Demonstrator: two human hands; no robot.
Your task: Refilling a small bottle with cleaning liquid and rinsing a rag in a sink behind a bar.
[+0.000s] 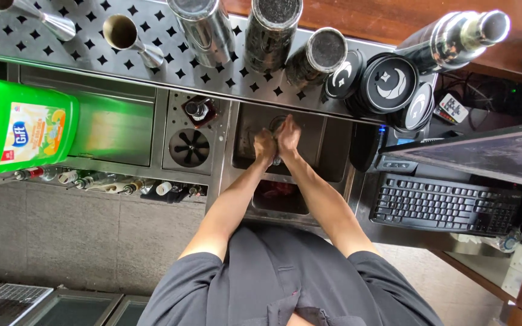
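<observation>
Glass, barely visible, sits low in the steel sink, clasped between left hand and right hand, fingers curled around it. It looks wet, slippery and breakable; its sides seem the safest hold.

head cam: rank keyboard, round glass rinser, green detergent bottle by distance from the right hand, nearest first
From the right hand, over the sink:
1. Round glass rinser, to the left, beyond the left hand.
2. Keyboard, lower right.
3. Green detergent bottle, far left.
</observation>
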